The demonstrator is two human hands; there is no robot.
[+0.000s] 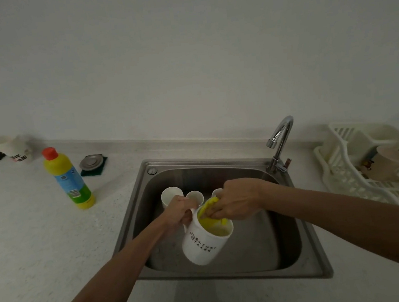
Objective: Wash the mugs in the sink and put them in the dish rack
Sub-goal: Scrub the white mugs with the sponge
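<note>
Scrub step's on: left hand [181, 208] wrapped round the handle of the mug [204, 237], holding it tilted over the sink [309, 245], w/ three more mugs [171, 196] waiting just behind. Right hand [233, 202] is pinched on a yellow sponge [211, 211] stuffed inside the rim. Next, I'd say: rinse under the tap [279, 137], then over to the rack [338, 173] far right, one cup [389, 163] already in.

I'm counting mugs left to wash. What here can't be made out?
Head view:
- Sink mugs: hands hide the third's body, perhaps more.
- Held mug inside: sponge and right hand cover it.
- Rack: cut off by right edge.
- Far-left mug: blurred print.
</note>
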